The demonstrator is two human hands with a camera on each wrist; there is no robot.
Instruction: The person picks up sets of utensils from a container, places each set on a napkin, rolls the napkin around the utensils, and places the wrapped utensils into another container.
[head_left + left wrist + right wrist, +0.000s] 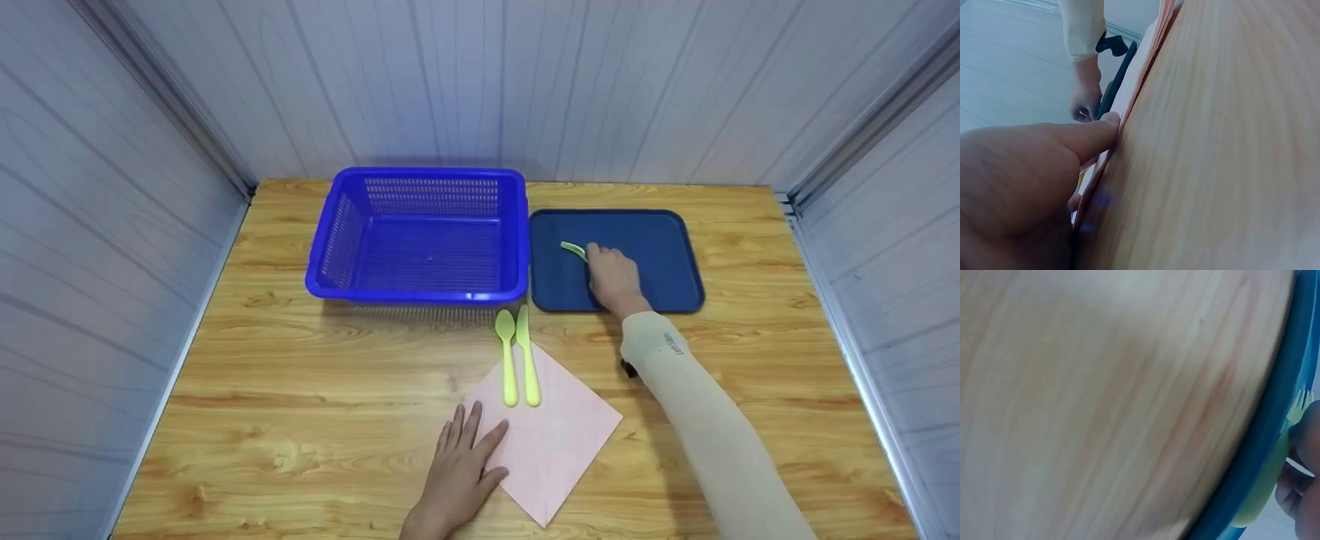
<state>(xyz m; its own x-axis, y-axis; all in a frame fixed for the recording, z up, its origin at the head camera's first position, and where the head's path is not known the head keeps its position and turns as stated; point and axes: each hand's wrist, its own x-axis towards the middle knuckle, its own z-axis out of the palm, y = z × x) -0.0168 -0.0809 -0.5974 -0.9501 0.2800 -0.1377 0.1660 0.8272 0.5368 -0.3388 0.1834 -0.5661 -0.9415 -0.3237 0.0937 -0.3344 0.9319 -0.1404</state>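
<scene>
Over the dark blue tray (664, 277), my right hand (615, 277) grips a yellow-green fork (574, 249); in the right wrist view the fork's handle (1264, 489) shows beside the curled fingers. My left hand (461, 476) rests with spread fingers on the left edge of a folded pink napkin (559, 442), its thumb (1095, 138) at the napkin's edge in the left wrist view. A yellow spoon (508, 367) and a yellow knife (530, 367) lie side by side, handles on the napkin and heads reaching past its far corner.
A blue plastic basket (416, 296) with slotted walls stands left of the tray, its rim close to the tray's edge. Everything is on a wooden table (300, 412), with pale panel walls (465, 82) behind and at both sides.
</scene>
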